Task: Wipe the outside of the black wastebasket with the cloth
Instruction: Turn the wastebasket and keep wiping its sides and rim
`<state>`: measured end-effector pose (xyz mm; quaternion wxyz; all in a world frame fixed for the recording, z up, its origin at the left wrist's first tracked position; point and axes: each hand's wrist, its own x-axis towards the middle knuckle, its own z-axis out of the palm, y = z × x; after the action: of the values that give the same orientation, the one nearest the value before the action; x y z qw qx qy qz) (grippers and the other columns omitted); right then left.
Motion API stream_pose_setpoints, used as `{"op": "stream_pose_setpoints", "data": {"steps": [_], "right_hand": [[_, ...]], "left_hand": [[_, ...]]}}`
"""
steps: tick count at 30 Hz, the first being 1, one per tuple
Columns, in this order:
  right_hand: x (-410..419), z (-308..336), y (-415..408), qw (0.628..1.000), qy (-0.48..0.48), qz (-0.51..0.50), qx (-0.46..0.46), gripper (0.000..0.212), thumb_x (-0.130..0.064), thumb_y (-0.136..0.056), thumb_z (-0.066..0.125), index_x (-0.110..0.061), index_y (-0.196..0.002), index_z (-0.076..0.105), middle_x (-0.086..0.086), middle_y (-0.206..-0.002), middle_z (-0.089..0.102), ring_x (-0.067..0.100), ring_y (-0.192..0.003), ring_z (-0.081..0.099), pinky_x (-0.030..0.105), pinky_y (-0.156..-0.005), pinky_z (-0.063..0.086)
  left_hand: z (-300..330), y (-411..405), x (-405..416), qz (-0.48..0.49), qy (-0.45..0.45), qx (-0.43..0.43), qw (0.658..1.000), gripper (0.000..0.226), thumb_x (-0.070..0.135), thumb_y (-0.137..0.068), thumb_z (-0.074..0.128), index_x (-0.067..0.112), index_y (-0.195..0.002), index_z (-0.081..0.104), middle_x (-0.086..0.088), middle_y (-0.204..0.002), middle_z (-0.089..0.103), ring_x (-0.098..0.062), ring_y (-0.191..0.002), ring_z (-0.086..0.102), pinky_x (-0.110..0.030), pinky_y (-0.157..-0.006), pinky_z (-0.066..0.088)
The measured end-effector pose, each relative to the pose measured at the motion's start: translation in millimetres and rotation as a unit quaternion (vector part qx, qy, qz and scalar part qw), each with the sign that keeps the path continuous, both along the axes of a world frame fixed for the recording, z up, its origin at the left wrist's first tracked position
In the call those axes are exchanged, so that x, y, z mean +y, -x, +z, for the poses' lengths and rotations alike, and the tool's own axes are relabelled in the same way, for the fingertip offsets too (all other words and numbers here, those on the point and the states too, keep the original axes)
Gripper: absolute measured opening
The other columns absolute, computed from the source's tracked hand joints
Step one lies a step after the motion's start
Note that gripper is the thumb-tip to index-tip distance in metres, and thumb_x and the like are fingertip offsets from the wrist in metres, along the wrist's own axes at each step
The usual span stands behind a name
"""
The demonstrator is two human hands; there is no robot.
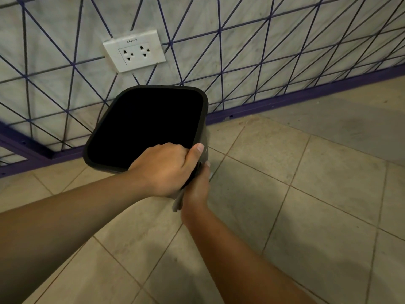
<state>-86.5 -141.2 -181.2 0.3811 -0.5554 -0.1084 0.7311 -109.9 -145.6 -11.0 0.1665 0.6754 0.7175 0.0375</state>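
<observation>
Pale marbled wall crossed by a web of purple lines. White double socket set in the wall, labelled BPP-2. Purple skirting along the wall's foot. Beige tiled floor with brownish grout, lit unevenly, soft shadows near the bottom edge.
</observation>
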Motion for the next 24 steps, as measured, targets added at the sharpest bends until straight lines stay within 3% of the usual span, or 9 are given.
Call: {"op": "stream_pose_setpoints", "data": {"steps": [2, 3, 5, 8, 12, 15, 17, 21, 24], "right_hand": [[0.6, -18.0, 8.1, 1.000, -0.019, 0.003, -0.019, 0.131, -0.113, -0.047, 0.043, -0.034, -0.152, 0.051, 0.015, -0.144, 0.064, 0.026, -0.098, 0.057, 0.031, -0.074, 0.046], [3.6, -19.5, 7.9, 0.999, -0.024, -0.003, -0.024, 0.135, -0.113, -0.042, 0.042, -0.032, -0.149, 0.054, 0.017, -0.140, 0.067, 0.032, -0.100, 0.057, 0.033, -0.073, 0.048], [6.3, -7.2, 1.6, 1.000, -0.016, -0.008, -0.021, 0.120, -0.108, -0.060, 0.041, -0.022, -0.141, 0.062, 0.021, -0.130, 0.071, 0.035, -0.103, 0.062, 0.045, -0.082, 0.057], [2.8, -3.5, -6.1, 0.999, -0.027, 0.021, -0.013, 0.082, -0.072, -0.091, 0.035, -0.013, -0.141, 0.061, 0.025, -0.125, 0.068, 0.028, -0.088, 0.062, 0.035, -0.074, 0.050], [6.1, -4.5, -9.5, 0.999, -0.022, 0.035, -0.031, 0.093, -0.077, -0.084, 0.029, -0.009, -0.139, 0.060, 0.027, -0.120, 0.064, 0.021, -0.073, 0.053, 0.028, -0.063, 0.043], [14.3, -3.8, -15.3, 0.998, -0.016, 0.044, -0.049, 0.071, -0.060, -0.106, 0.028, -0.005, -0.136, 0.061, 0.023, -0.110, 0.065, 0.018, -0.067, 0.049, 0.027, -0.055, 0.042], [9.7, -3.6, -15.6, 0.995, -0.044, 0.067, -0.052, 0.072, -0.061, -0.106, 0.027, -0.005, -0.137, 0.060, 0.019, -0.101, 0.063, 0.017, -0.067, 0.051, 0.024, -0.050, 0.042], [13.2, 3.4, -22.9, 0.996, -0.016, 0.066, -0.065, 0.065, -0.054, -0.112, 0.024, -0.005, -0.139, 0.057, 0.023, -0.129, 0.069, 0.027, -0.084, 0.064, 0.021, -0.048, 0.047], [16.7, 3.3, -22.5, 0.996, 0.010, 0.069, -0.053, 0.066, -0.056, -0.111, 0.025, -0.007, -0.145, 0.055, 0.022, -0.128, 0.067, 0.025, -0.078, 0.059, 0.028, -0.055, 0.043]], "left_hand": [[0.3, -0.7, 1.6, 0.003, -0.002, 0.001, 1.000, 0.071, 0.054, -0.104, 0.016, 0.018, -0.067, 0.066, -0.004, -0.062, 0.066, -0.018, -0.064, 0.066, -0.044, -0.071, 0.056], [-0.1, -0.9, 2.9, 0.004, -0.006, 0.003, 1.000, 0.072, 0.053, -0.104, 0.016, 0.017, -0.068, 0.066, -0.005, -0.063, 0.067, -0.019, -0.064, 0.067, -0.044, -0.071, 0.056], [-0.4, -1.1, 4.6, 0.005, -0.005, 0.006, 1.000, 0.072, 0.052, -0.105, 0.017, 0.016, -0.067, 0.066, -0.007, -0.063, 0.067, -0.020, -0.064, 0.067, -0.045, -0.071, 0.056], [-1.2, 0.5, 3.5, 0.003, -0.002, -0.001, 1.000, 0.072, 0.054, -0.103, 0.015, 0.018, -0.069, 0.067, -0.005, -0.063, 0.067, -0.019, -0.065, 0.067, -0.045, -0.072, 0.056], [-3.5, 1.2, 6.3, 0.007, -0.004, -0.001, 1.000, 0.074, 0.054, -0.104, 0.015, 0.015, -0.074, 0.070, -0.009, -0.066, 0.069, -0.020, -0.067, 0.069, -0.047, -0.073, 0.057], [-4.3, 1.8, 8.3, 0.008, -0.004, -0.011, 1.000, 0.076, 0.056, -0.102, 0.014, 0.013, -0.073, 0.070, -0.009, -0.066, 0.069, -0.022, -0.067, 0.069, -0.047, -0.073, 0.057], [-3.8, 2.2, 8.2, 0.008, -0.005, -0.010, 1.000, 0.076, 0.055, -0.102, 0.014, 0.014, -0.073, 0.071, -0.007, -0.065, 0.069, -0.020, -0.067, 0.069, -0.046, -0.074, 0.057], [-4.1, 2.2, 8.6, 0.005, -0.007, -0.005, 1.000, 0.077, 0.056, -0.101, 0.013, 0.013, -0.072, 0.069, -0.009, -0.065, 0.069, -0.021, -0.065, 0.068, -0.048, -0.071, 0.056], [-5.6, 3.6, 8.4, 0.005, -0.011, -0.012, 1.000, 0.082, 0.060, -0.096, 0.008, 0.012, -0.074, 0.071, -0.010, -0.066, 0.069, -0.021, -0.066, 0.069, -0.048, -0.070, 0.057]]}}
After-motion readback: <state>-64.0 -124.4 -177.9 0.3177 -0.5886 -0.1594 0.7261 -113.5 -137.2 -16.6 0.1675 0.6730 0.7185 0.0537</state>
